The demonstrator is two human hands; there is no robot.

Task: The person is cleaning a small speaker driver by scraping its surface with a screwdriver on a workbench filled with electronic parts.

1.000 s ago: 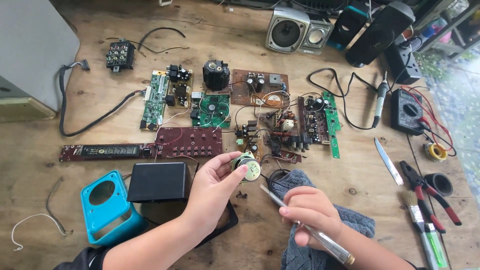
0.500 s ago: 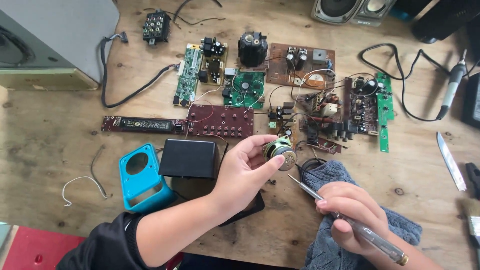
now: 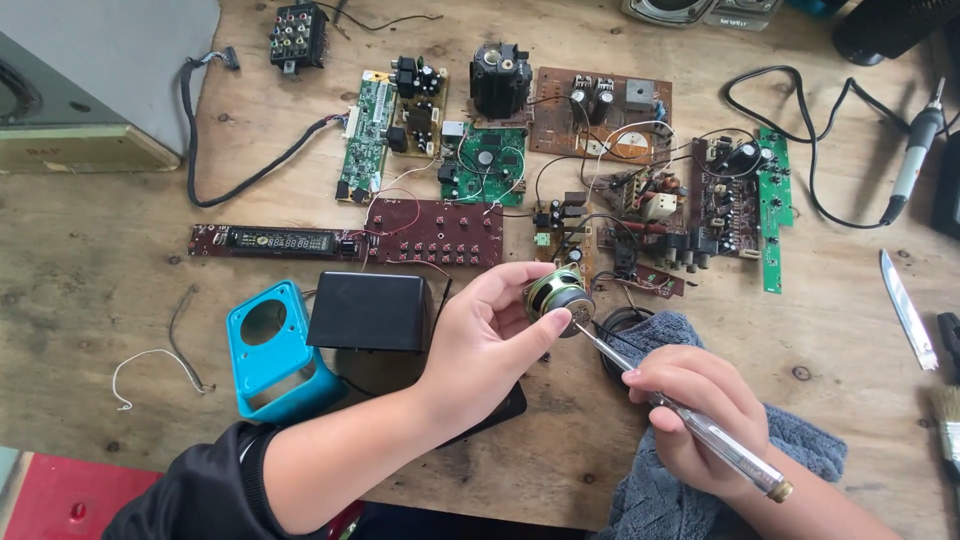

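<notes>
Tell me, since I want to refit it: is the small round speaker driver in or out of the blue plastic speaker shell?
Out. The left hand holds the small round speaker driver above the table; the blue plastic speaker shell shows an empty round opening.

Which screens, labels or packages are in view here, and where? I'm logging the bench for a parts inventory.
Display board: long dark-red strip with a dark, unlit screen window, left of the red button board.
Label: none legible; no packages in view.

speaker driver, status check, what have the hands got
Left hand pinches small speaker above bench. Right hand grips screwdriver, tip at speaker's back. Grey cloth under right hand; circuit boards beyond, apart.
</notes>
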